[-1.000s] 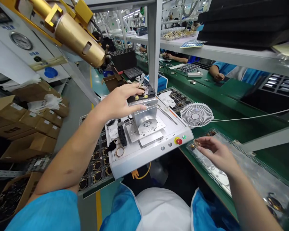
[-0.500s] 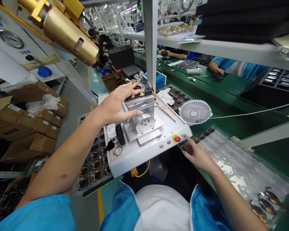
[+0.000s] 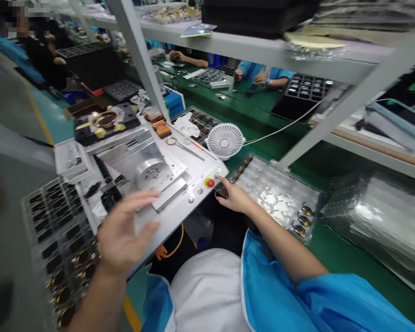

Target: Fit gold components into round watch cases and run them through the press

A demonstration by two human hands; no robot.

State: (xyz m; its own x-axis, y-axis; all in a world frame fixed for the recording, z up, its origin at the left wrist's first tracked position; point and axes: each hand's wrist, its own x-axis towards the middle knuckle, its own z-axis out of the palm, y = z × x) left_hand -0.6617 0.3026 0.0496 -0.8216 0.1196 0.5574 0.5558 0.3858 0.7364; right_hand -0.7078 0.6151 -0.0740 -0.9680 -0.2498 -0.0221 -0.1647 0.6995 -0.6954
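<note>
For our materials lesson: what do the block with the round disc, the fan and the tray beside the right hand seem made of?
Block: metal, perhaps aluminium, smooth; silvery sheen.
Fan: probably plastic, white; thin, moulded-looking ribs.
Tray: likely clear, glossy plastic; see-through edges and bright glints.

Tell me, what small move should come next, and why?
Perhaps a light press of the green button with the right hand: its index finger is right at it, a gold ring sits on the black plate, and the left hand is open, apart from that plate. Whether the button is pressed now, I can't tell.
</note>
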